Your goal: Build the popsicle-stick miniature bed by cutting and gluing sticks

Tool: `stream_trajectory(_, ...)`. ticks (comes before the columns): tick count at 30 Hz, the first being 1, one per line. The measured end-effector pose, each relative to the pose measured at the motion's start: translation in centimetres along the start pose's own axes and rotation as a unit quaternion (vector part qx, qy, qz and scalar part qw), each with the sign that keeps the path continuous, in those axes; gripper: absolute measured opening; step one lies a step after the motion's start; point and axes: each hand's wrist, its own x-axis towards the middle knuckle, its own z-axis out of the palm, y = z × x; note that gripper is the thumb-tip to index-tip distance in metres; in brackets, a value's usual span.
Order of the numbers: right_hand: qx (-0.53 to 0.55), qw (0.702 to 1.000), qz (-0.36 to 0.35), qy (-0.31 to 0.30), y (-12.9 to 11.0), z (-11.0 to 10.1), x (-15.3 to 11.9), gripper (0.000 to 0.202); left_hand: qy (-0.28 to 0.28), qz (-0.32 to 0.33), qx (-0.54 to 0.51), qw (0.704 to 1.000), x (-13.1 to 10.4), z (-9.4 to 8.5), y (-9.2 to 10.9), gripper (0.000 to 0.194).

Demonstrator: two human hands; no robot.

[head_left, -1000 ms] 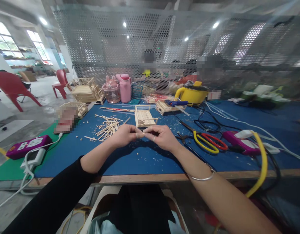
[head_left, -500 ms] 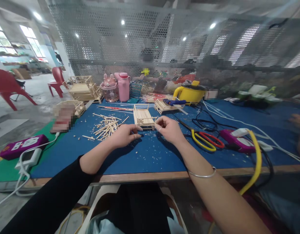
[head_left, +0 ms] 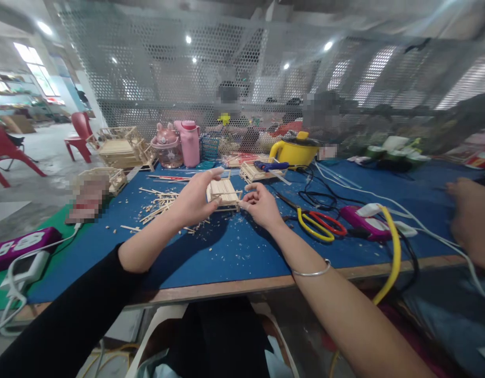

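Observation:
A miniature wooden bed (head_left: 225, 192) made of thin sticks stands on the blue table mat in front of me. Around its left side is my left hand (head_left: 193, 202), thumb and fingers spread apart, the thumb by the near left corner. My right hand (head_left: 262, 206) pinches at the near right corner of the bed; its fingertips partly cover what is between them. Loose wooden sticks (head_left: 156, 203) lie in a heap to the left, partly behind my left hand.
Scissors (head_left: 317, 224) with yellow and red handles lie right of my right hand. Behind are a blue glue gun (head_left: 271, 166) on another stick model, a yellow pot (head_left: 297, 152) and a pink flask (head_left: 190, 144). A purple power strip (head_left: 364, 223) trails cables. Another person's hand (head_left: 473, 220) is at far right.
My left hand has risen and opened out around the bed's left side. My right hand stays at the near right corner. The whole view has shifted slightly; the other person's hand shows more.

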Motion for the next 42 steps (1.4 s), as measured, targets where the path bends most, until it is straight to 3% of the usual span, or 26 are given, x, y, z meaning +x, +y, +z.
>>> stream_trajectory(4,0.03,0.999,0.008,0.008,0.0,0.1,0.1,0.043,-0.192,-0.012,-0.003,0.981,4.3,0.1,0.5,0.085)
stream_trajectory(7,0.036,0.999,0.016,0.01,-0.2,0.2,0.0,0.041,-0.274,-0.028,0.004,0.961,6.3,1.0,0.8,0.089)
stream_trajectory(14,0.034,0.999,0.018,0.003,-0.2,0.4,0.0,0.037,-0.271,-0.021,0.011,0.962,7.6,2.6,0.7,0.082)
stream_trajectory(19,0.026,0.999,0.023,-0.005,-0.2,0.4,0.1,0.033,-0.269,-0.014,0.02,0.963,7.5,2.8,0.5,0.077)
stream_trajectory(24,0.005,1.0,0.018,-0.021,-0.5,0.2,-0.1,0.041,-0.276,-0.007,0.019,0.961,6.7,2.3,1.0,0.071)
stream_trajectory(28,-0.021,1.0,0.023,-0.007,0.2,-0.2,0.3,0.04,-0.22,-0.014,-0.001,0.975,5.6,0.4,0.9,0.074)
stream_trajectory(30,-0.039,0.999,0.022,0.013,0.5,-0.4,0.5,0.034,-0.136,-0.026,-0.02,0.99,4.5,-0.5,0.6,0.07)
stream_trajectory(32,-0.07,0.997,0.022,0.038,0.3,-0.7,0.4,0.026,-0.017,-0.046,-0.036,0.998,2.9,-1.1,0.2,0.058)
stream_trajectory(35,-0.149,0.987,0.016,0.061,-1.0,-1.6,-0.8,0.019,0.102,-0.084,-0.063,0.989,0.3,-1.4,-0.6,0.048)
stream_trajectory(38,-0.249,0.968,0.009,0.029,-2.8,-3.7,-3.1,0.018,0.126,-0.118,-0.071,0.982,-1.9,-1.6,-2.0,0.044)
stream_trajectory(42,-0.37,0.929,0.033,0.011,-3.9,-8.5,-5.6,0.014,0.115,-0.18,-0.058,0.975,-3.0,-2.3,-4.5,0.045)
